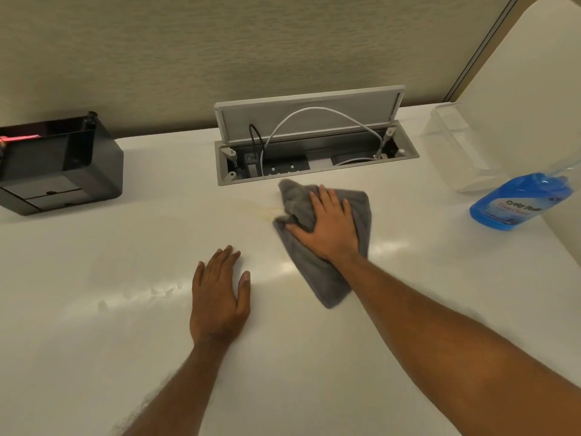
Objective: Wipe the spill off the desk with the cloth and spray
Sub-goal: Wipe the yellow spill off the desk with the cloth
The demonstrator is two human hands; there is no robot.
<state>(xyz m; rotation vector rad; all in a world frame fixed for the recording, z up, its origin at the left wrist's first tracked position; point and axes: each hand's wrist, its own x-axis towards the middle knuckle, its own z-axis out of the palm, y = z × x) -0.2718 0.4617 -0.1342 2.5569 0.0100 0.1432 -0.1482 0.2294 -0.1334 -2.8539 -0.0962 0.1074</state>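
The right hand (327, 226) lies palm-down on a grey cloth (314, 278), fingers stretched forward and thumb out to the side, pressing the fabric against the white desk (298, 357) rather than clutching it; the cloth is bunched under the fingers and trails a loose corner towards six o'clock, beside the forearm. A faint yellowish spill (267, 211) marks the desk at nine o'clock of the cloth, touching its bunched edge. The left hand (220, 297) rests flat on the bare desk at about seven o'clock of the cloth, fingers straight and together, thumb apart, grasping nothing; a few clear droplets (166, 291) glisten just beside it at nine o'clock.

The spray bottle (515, 202), filled with blue liquid, stands at three o'clock of the cloth, well apart from it; its top is blurred and cut by the frame edge. A clear plastic tray (456, 143) sits at twelve o'clock of the bottle.

At twelve o'clock of the cloth a recessed cable well (314, 171) is sunk into the desk, its lid (308, 118) propped up; a white cable (314, 111) arches out of it and a black cable (256, 133) loops at its left end. A black plastic box (63, 165) stands at ten o'clock, near the beige partition (220, 42).
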